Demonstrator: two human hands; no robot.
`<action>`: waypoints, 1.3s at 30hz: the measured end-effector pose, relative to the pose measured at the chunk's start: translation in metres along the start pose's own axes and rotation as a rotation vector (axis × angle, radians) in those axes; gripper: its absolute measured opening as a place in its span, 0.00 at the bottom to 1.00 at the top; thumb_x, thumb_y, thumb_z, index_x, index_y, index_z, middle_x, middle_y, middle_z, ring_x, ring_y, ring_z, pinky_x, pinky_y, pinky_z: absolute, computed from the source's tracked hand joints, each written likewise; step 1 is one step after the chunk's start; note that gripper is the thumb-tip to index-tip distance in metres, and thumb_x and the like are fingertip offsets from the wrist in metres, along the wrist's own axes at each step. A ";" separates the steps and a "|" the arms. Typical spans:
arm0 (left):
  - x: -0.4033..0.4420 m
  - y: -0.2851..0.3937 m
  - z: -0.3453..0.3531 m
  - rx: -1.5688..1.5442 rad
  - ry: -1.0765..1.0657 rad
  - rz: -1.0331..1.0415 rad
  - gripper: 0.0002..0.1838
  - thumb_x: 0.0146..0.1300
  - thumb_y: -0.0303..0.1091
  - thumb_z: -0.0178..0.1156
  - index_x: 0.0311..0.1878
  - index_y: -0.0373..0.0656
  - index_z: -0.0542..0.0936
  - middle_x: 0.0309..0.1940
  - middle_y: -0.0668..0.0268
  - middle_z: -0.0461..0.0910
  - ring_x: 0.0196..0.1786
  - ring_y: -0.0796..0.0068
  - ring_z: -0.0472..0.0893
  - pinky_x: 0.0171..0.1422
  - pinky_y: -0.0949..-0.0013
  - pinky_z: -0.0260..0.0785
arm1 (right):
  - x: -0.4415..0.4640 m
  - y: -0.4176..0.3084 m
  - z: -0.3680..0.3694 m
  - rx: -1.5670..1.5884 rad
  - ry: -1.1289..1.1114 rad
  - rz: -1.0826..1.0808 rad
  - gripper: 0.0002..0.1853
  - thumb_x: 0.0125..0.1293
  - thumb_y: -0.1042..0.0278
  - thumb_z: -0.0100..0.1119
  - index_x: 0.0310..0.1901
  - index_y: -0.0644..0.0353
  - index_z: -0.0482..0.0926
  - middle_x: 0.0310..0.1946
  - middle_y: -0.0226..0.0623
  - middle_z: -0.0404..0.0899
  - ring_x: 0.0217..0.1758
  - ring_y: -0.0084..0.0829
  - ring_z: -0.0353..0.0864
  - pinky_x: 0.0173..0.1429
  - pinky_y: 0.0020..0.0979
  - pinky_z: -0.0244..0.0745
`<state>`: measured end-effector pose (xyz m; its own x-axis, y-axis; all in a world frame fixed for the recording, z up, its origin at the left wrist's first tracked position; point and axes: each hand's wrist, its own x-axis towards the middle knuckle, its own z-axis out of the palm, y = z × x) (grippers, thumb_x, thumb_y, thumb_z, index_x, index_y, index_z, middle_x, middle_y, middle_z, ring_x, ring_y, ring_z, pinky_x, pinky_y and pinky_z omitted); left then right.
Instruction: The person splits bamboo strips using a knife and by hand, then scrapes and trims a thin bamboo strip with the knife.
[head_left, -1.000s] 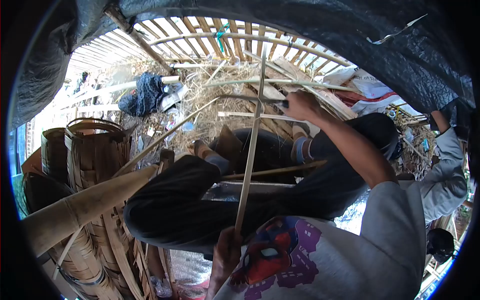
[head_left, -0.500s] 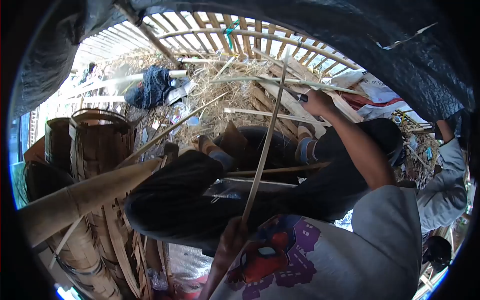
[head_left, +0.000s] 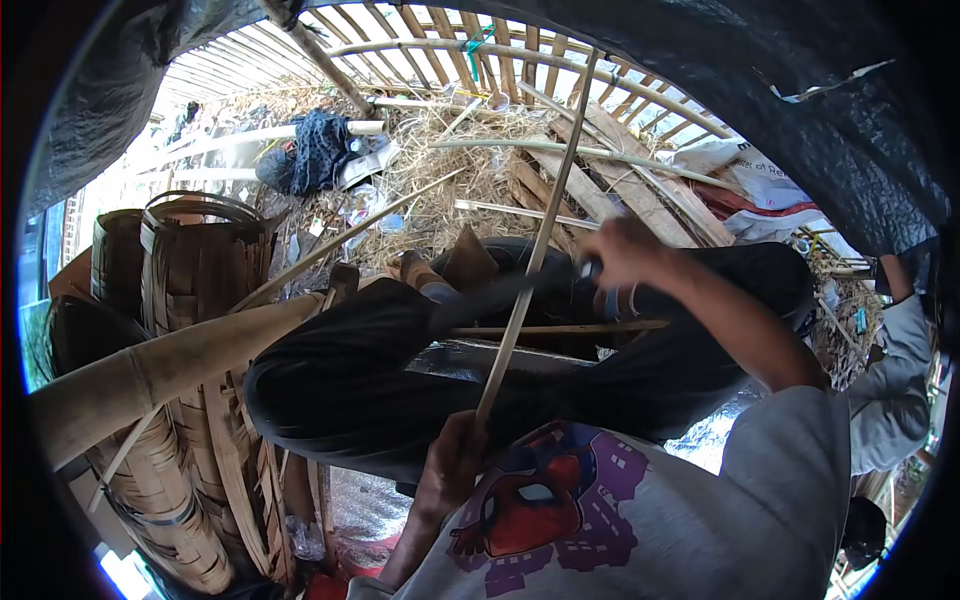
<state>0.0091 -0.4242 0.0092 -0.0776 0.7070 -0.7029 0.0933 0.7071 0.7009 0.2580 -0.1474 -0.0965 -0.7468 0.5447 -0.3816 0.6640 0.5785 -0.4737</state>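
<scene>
My left hand, low in the head view near my shirt, is closed round the lower end of a long, narrow bamboo strip. The strip slants up and away from me to the slatted fence. In my right hand is the handle of a large knife, its dark blade smeared by motion. The blade points left across the strip, above my crossed legs; whether the two touch I cannot tell. Both my feet are partly hidden behind the blade and my right hand.
Woven bamboo baskets and a thick bamboo pole stand at my left. Ahead lie straw, split bamboo and a dark knitted cloth, before a bamboo fence. Another person's grey sleeve shows at the right. Black sheeting hangs overhead.
My right hand has come down and toward me, swinging the knife from beyond the strip to low across it. My left hand keeps its hold, and the view has shifted slightly.
</scene>
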 end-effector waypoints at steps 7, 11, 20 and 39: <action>-0.043 -0.028 -0.022 0.333 0.111 0.135 0.10 0.71 0.31 0.54 0.51 0.39 0.74 0.31 0.58 0.81 0.33 0.73 0.82 0.35 0.68 0.72 | 0.028 0.073 -0.021 -0.042 0.290 0.433 0.12 0.55 0.61 0.61 0.32 0.61 0.84 0.26 0.52 0.81 0.34 0.50 0.84 0.41 0.46 0.77; -0.054 -0.033 -0.025 0.423 0.143 0.030 0.09 0.70 0.30 0.56 0.51 0.40 0.74 0.31 0.56 0.80 0.31 0.68 0.82 0.35 0.65 0.74 | 0.031 0.022 -0.013 0.040 0.102 0.027 0.06 0.51 0.65 0.60 0.27 0.56 0.83 0.24 0.48 0.81 0.29 0.46 0.83 0.39 0.44 0.77; -0.064 -0.058 -0.024 0.221 0.182 -0.029 0.09 0.68 0.30 0.58 0.48 0.39 0.76 0.29 0.58 0.80 0.31 0.71 0.82 0.31 0.67 0.73 | 0.025 0.034 -0.016 0.104 0.266 0.230 0.09 0.55 0.62 0.60 0.31 0.57 0.83 0.25 0.48 0.81 0.32 0.48 0.84 0.42 0.46 0.78; -0.038 -0.022 -0.004 0.005 0.170 -0.090 0.08 0.72 0.33 0.52 0.48 0.40 0.74 0.24 0.73 0.68 0.23 0.87 0.64 0.25 0.76 0.55 | 0.020 -0.034 0.008 0.162 0.189 -0.068 0.10 0.52 0.66 0.65 0.35 0.61 0.82 0.23 0.48 0.81 0.30 0.49 0.83 0.39 0.42 0.78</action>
<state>0.0061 -0.4664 0.0214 -0.2528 0.6331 -0.7316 0.0834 0.7676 0.6355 0.2202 -0.1609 -0.0950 -0.7591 0.6204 -0.1970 0.5868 0.5213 -0.6196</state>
